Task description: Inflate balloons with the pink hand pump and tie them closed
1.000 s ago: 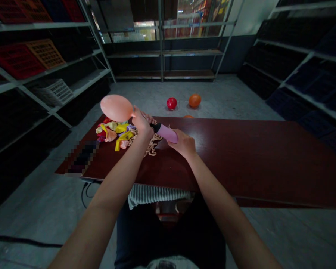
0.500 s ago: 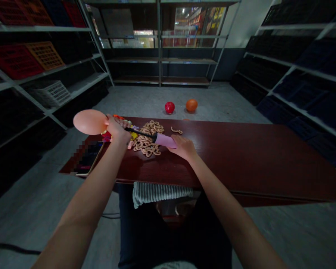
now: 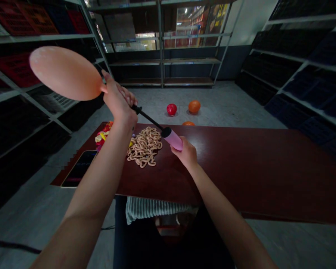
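My left hand (image 3: 119, 95) is closed around the neck of a peach balloon (image 3: 65, 73) and the nozzle end of a balloon pump. The balloon is swollen and points up and left. In my right hand (image 3: 187, 153) is the pump's pink barrel (image 3: 173, 139), gripped near its lower end. A black rod (image 3: 149, 118) shows between my hands, slanting down to the right. Below it on the table lies a heap of beige, curly rope-like pieces (image 3: 144, 147). My left forearm partly hides a pile of colourful limp pieces (image 3: 102, 136), which look like uninflated balloons.
A dark-screened tablet (image 3: 80, 170) lies at the left of the brown table (image 3: 240, 168). On the floor beyond are a red balloon (image 3: 171, 109) and an orange balloon (image 3: 194, 107). Shelves (image 3: 161, 61) stand around; a striped cloth (image 3: 154, 209) hangs at the front edge.
The peach balloon has grown clearly larger. My left hand has risen with it, and the pump now slants more steeply. Both hands keep their grip.
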`<control>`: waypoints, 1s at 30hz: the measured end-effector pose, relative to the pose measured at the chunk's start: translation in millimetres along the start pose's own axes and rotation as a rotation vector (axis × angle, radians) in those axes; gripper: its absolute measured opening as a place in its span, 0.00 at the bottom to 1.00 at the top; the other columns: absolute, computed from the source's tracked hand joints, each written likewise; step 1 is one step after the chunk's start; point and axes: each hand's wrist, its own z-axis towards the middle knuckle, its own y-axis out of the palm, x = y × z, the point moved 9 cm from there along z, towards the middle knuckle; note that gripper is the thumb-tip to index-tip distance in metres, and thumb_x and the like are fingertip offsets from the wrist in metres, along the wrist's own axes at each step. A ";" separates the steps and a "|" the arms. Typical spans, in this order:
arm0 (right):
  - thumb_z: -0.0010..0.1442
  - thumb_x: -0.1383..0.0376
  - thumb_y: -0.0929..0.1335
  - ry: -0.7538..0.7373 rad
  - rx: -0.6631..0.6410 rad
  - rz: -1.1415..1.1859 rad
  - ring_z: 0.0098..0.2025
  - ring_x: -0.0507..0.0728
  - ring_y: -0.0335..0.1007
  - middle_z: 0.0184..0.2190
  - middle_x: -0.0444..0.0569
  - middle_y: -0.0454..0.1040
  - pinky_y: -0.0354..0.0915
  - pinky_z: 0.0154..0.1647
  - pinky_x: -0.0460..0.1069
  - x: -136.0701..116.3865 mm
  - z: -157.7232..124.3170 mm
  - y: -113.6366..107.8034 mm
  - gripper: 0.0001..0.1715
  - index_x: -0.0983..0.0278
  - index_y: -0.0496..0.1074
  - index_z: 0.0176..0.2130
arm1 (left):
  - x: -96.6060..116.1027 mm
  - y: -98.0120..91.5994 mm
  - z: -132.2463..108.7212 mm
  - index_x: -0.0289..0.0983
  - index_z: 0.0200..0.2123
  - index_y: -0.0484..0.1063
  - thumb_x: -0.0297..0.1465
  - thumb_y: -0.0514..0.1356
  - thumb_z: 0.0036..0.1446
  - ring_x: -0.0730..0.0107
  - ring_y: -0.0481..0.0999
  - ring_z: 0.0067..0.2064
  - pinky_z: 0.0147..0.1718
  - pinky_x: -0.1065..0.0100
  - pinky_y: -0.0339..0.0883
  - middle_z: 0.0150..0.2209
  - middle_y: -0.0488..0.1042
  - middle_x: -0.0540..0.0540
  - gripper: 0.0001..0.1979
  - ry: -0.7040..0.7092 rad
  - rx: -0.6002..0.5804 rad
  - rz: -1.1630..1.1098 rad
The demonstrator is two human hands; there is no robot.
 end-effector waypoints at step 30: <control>0.59 0.52 0.72 -0.205 -0.186 -0.231 0.41 0.61 0.79 0.43 0.53 0.80 0.68 0.37 0.51 -34.7 -12.2 17.1 0.26 0.61 0.71 0.53 | -74.2 -108.1 -35.9 0.39 0.18 0.49 0.39 0.55 0.68 0.79 0.51 0.11 0.12 0.72 0.49 0.11 0.50 0.57 0.27 -0.215 0.247 -0.106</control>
